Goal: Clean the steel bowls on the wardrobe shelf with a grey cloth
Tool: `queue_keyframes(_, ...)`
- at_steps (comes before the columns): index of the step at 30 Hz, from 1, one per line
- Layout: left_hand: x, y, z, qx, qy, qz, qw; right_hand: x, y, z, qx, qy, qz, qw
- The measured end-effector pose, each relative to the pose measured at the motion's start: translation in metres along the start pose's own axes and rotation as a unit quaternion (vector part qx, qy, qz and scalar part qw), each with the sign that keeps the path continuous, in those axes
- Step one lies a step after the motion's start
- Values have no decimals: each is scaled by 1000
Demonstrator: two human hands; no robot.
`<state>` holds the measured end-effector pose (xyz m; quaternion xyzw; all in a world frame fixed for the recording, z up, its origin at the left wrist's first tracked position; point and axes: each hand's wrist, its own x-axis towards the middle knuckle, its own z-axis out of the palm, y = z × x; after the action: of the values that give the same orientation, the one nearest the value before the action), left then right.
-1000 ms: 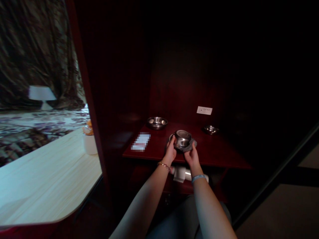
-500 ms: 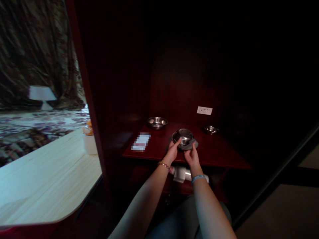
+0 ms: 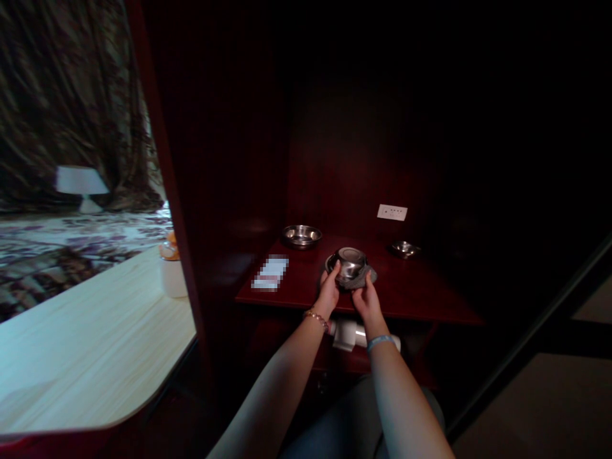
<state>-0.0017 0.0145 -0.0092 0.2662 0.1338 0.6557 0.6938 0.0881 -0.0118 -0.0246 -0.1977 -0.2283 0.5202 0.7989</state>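
Observation:
A shiny metal bowl (image 3: 351,258) is held bottom-up over the front of the dark red shelf (image 3: 406,296). My left hand (image 3: 329,287) grips its left side, thumb on the outer wall. At the right side, my right hand (image 3: 367,296) presses a grey cloth (image 3: 359,279) against the bowl's rim. A wider metal bowl (image 3: 301,236) stands upright at the back left of the shelf. Towards the back right sits a small metal bowl (image 3: 406,249). The fingers beneath the held bowl are hidden.
A blurred white and red item (image 3: 270,273) lies at the shelf's left front. Below the shelf is a white cylindrical object (image 3: 351,335). A white socket panel (image 3: 393,212) is on the back wall. On the left, a pale table (image 3: 95,344) holds a white container (image 3: 173,277).
The held bowl has turned slightly so its base faces up more. My left thumb and the cloth with my right hand have shifted a little to the left.

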Motion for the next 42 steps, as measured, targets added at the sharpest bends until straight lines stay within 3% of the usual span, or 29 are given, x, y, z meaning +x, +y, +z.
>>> queue_keyframes(4,3,1,-1,-17,8,0,1000,-1,-2,2,14,35,5,999)
queue_keyframes(13,3,-1,-2,-5,18,16,1000,3,-1,-3,15,36,4,999)
queue_keyframes(29,-5,3,5,11,-60,-17,998,0,-5,1,29,49,10,998)
queue_keyframes(36,-5,3,6,21,-54,-6,998,-2,-6,5,32,64,14,997)
queue_keyframes(42,-3,3,4,-6,-44,-1,999,-1,-4,3,25,33,21,999)
